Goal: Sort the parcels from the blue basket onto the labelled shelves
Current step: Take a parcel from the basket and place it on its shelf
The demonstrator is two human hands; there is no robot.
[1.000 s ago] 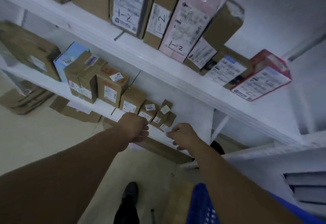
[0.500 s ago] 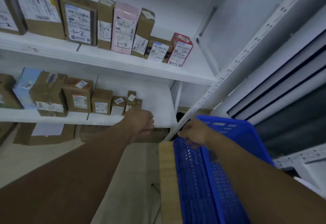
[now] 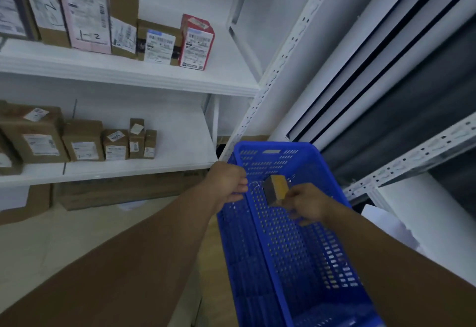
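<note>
One small brown cardboard parcel [image 3: 277,188] is pinched in the right hand [image 3: 306,204] above the blue perforated plastic basket [image 3: 304,146] at five o'clock, left hand [image 3: 226,182] seemingly curled round its rim; pick-up looks done, next its label must be matched to the white shelves [image 3: 180,164] at ten o'clock.

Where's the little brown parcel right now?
Head view, right of centre: the small brown parcel is held by the right hand over the blue basket, with the left hand just left of it at the rim.
</note>
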